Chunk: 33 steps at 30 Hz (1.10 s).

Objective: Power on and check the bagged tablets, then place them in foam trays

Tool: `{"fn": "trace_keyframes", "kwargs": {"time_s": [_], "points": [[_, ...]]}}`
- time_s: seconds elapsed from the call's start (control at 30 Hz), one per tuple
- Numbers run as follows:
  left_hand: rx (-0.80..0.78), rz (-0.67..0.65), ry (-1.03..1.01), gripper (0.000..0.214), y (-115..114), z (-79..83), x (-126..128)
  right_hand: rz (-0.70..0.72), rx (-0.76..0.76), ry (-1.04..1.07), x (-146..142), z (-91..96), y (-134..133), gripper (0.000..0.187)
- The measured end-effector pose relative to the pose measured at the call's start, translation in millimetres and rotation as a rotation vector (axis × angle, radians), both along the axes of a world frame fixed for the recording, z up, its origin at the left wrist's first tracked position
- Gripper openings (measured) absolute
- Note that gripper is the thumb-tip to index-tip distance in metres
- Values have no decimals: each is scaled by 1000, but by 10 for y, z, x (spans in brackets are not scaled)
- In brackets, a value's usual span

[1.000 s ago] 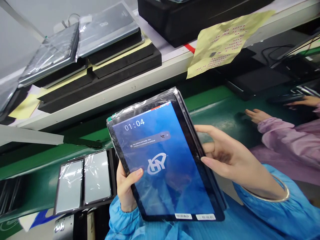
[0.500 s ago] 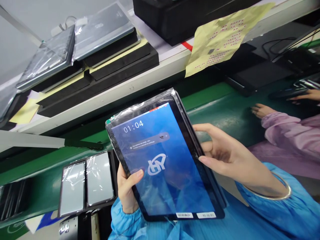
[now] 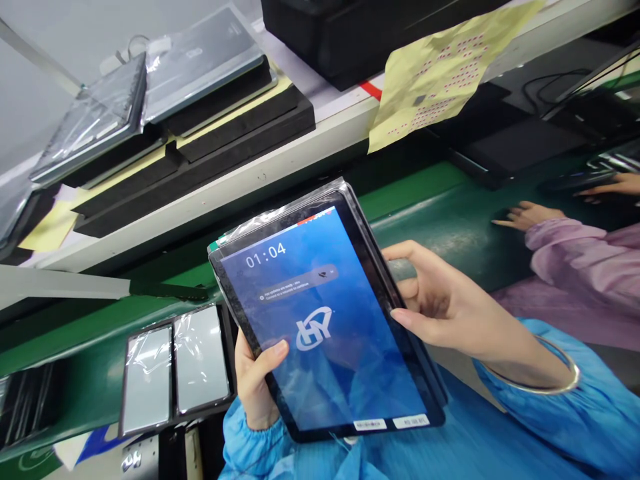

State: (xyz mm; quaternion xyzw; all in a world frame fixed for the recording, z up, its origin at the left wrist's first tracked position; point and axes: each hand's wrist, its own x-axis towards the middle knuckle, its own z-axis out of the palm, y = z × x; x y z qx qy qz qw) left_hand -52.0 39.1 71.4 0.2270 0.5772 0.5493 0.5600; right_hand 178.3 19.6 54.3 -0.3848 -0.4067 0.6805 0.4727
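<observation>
While holding the film-wrapped tablet (image 3: 325,320) tilted above the green belt (image 3: 450,213), clamped the left hand (image 3: 253,387) on its lower left edge, thumb on the glass; pinched its right edge with the right hand (image 3: 445,310).

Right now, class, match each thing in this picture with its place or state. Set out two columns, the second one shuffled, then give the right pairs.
1. tablet
2. yellow sheet
3. wrapped panels
4. pink sleeve

A. lying on the green belt, lower left
B. hanging over the shelf edge
C. held between left hand and right hand, screen lit blue
D. at the far right, on a co-worker's arm

Pairs: 1-C, 2-B, 3-A, 4-D
</observation>
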Motion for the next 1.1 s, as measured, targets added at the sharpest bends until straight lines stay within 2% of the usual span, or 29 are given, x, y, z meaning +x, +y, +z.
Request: {"fn": "trace_keyframes", "kwargs": {"time_s": [0.27,0.43,0.6,1.1], "points": [[-23,35,-3,43,-17,-1,-4,-45,-19,21,-55,24,-25,58],[-14,-34,28,41,4,-43,-35,-75,-26,-42,-82,65,-25,63],[-45,-33,23,43,9,-54,-24,-143,-28,-90,-136,43,-41,71],[-51,-31,3,37,-6,-28,-30,-208,2,-160,-154,64,-93,71]]}}
